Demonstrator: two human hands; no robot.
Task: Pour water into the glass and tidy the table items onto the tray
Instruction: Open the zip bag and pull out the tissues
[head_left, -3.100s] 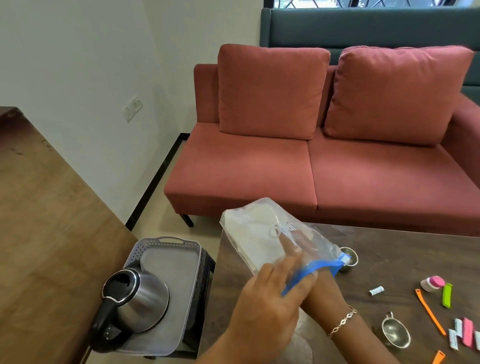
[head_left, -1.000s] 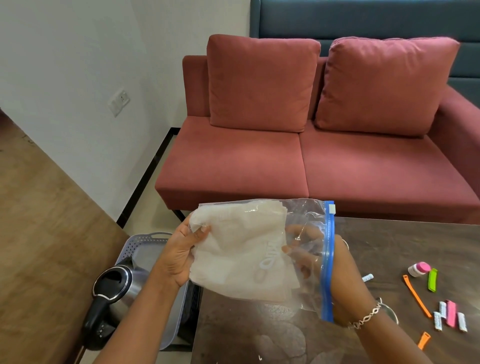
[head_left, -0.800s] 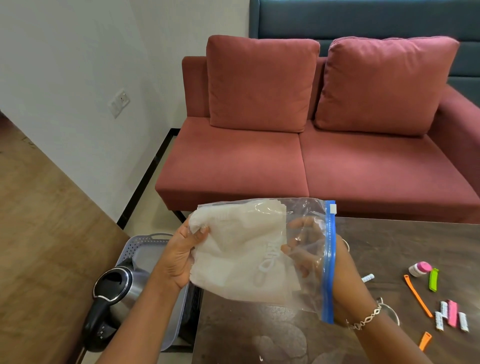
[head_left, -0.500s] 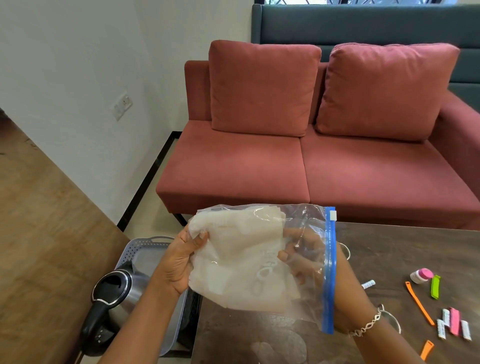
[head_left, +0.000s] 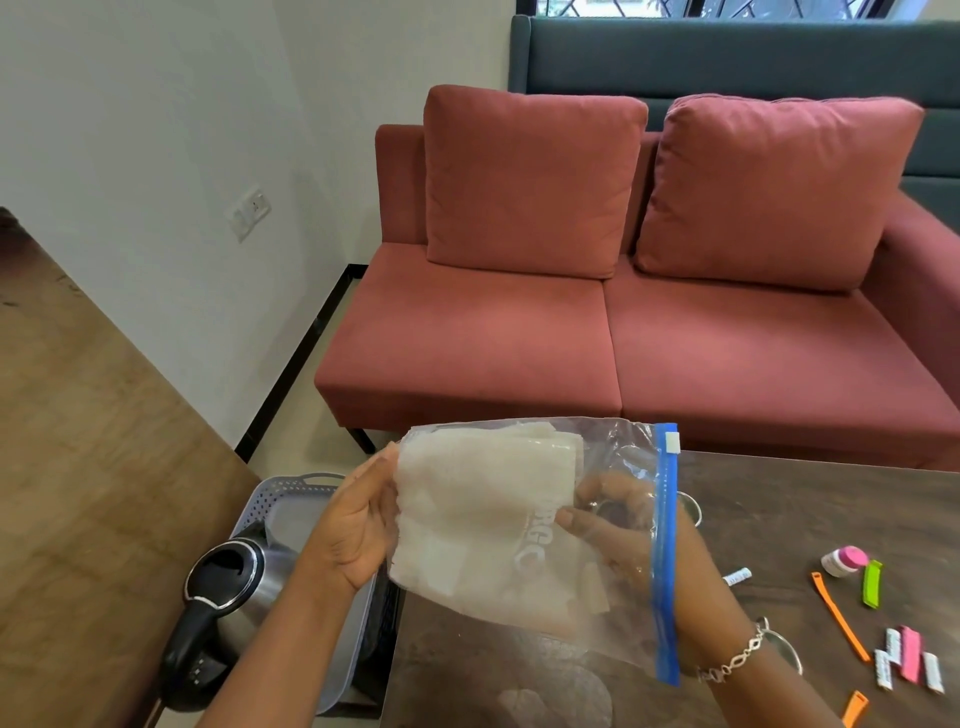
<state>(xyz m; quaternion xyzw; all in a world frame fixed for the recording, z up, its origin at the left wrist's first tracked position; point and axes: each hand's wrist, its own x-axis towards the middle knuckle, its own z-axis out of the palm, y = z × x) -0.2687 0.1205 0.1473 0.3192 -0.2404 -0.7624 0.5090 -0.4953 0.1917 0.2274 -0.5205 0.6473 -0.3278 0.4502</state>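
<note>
Zip bag (head_left: 519, 545): where is it?

Held up over the near left corner of the dark table (head_left: 810, 519), between both hands. Its blue zip strip stands upright on the right side, and white folded sheets lie inside.

How does the left hand (head_left: 358, 525) hold it?

It grips the closed end, with the fingers curled round the edge.

And the right hand (head_left: 623, 540)?

It shows through the clear plastic. Its fingers (head_left: 605, 483) are bent, and the thumb tip is at the edge of the white sheets. Whether it pinches them, I cannot tell. A bracelet (head_left: 732, 662) is on that wrist.

Where is the tray (head_left: 291, 493)?

Low down, just beside the table's left edge. A steel kettle (head_left: 234, 582) with a black handle stands on its near end.

What lies on the table?

At the right, a pink-capped bottle (head_left: 844, 561) just beside a green clip (head_left: 871, 583). An orange strip (head_left: 839, 616) and pink and white clips (head_left: 909, 660) lie nearer.
</note>
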